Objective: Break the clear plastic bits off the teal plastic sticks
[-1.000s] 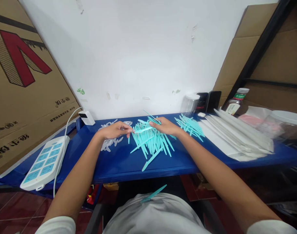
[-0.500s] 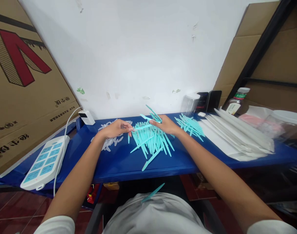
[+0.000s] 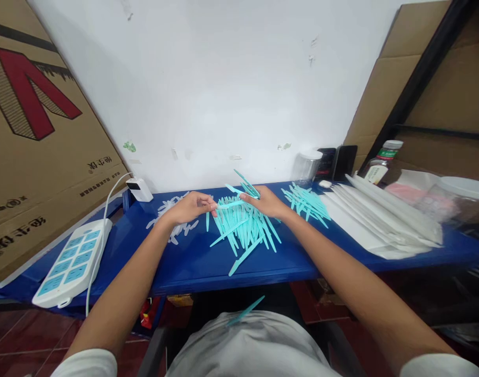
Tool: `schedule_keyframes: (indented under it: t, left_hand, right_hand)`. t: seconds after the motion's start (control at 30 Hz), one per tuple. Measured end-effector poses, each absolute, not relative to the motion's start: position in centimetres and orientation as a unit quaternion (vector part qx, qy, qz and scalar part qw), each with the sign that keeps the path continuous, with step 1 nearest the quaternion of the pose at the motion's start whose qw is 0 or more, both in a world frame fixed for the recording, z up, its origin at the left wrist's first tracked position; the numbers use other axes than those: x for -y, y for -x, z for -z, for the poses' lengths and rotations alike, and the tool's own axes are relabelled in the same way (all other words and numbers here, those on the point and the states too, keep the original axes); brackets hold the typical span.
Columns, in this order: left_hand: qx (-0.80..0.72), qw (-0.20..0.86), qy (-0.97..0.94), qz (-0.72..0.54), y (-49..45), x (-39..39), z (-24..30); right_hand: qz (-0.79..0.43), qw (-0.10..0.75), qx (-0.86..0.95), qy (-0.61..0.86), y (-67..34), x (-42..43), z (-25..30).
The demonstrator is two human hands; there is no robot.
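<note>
My right hand (image 3: 262, 201) is closed round several turquoise eyebrow razors (image 3: 245, 180), which fan out past its thumb and fingers. One razor (image 3: 229, 204) stretches from that hand to my left hand (image 3: 196, 206). The left thumb and fingertips pinch its pale end; whether a clear cap sits there is too small to tell. Beneath the hands lies a large heap of the same razors (image 3: 245, 230). Small translucent pieces, looking like blade caps (image 3: 174, 233), are scattered under and around my left hand. A smaller pile of razors (image 3: 307, 203) lies to the right of my right forearm.
On the blue table (image 3: 208, 280), a white power strip (image 3: 72, 264) and a white charger (image 3: 140, 190) stand at left. White packets (image 3: 384, 214), a lidded jar (image 3: 308, 166), phones (image 3: 343, 162) and a bottle (image 3: 380, 162) are at right. A loose razor (image 3: 247, 310) rests on my lap.
The hands keep nearly the same pose, the razor still spanning them. The piles look unchanged.
</note>
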State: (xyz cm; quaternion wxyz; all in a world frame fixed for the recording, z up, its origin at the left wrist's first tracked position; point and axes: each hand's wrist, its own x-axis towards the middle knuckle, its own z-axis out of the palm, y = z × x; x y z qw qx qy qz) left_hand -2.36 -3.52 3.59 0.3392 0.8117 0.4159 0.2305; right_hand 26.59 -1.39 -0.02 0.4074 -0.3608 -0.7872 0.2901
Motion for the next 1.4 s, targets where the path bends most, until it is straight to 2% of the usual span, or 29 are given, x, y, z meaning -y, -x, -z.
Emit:
schedule_keyframes:
  t: [0.23, 0.4, 0.53, 0.67, 0.73, 0.83, 0.97, 1.23, 1.33, 1.4]
  left_hand:
    - [-0.436, 0.319, -0.77, -0.339, 0.1, 3.2, -1.3]
    - [-0.439, 0.324, -0.759, -0.356, -0.3, 3.3, -1.2]
    - [-0.476, 0.339, -0.682, -0.439, -0.5, 2.9, -1.0]
    - [-0.487, 0.468, -0.504, -0.538, 0.5, 1.8, -1.2]
    - [-0.474, 0.549, -0.427, -0.539, 1.4, 1.2, -1.4]
    - [-0.474, 0.588, -0.382, -0.533, 2.3, 0.6, -1.6]
    - [-0.475, 0.546, -0.444, -0.528, 2.1, 0.9, -1.3]
    - [-0.502, 0.251, -0.713, -0.42, 0.0, 2.4, -0.4]
    - [-0.5, 0.238, -0.71, -0.435, -0.2, 2.5, -0.3]
    - [-0.486, 0.299, -0.679, -0.463, -0.3, 2.4, -0.4]
  right_hand:
    - [-0.255, 0.457, 0.778, 0.347, -26.3, 1.1, 0.4]
    - [-0.262, 0.455, 0.778, 0.346, -26.4, 1.0, 0.6]
    - [-0.269, 0.435, 0.782, 0.355, -26.2, 0.7, 0.7]
    - [-0.274, 0.419, 0.782, 0.373, -26.5, 0.4, 0.7]
    - [-0.269, 0.418, 0.78, 0.38, -26.9, 0.3, 0.7]
    - [-0.252, 0.426, 0.778, 0.386, -27.3, 0.0, 0.6]
    - [-0.225, 0.432, 0.766, 0.419, -27.6, -0.4, 0.7]
    - [-0.255, 0.441, 0.769, 0.386, -27.4, 0.1, 0.4]
    - [-0.282, 0.422, 0.779, 0.369, -27.3, 0.7, 0.0]
    - [-0.317, 0.393, 0.783, 0.365, -27.2, 1.1, -0.1]
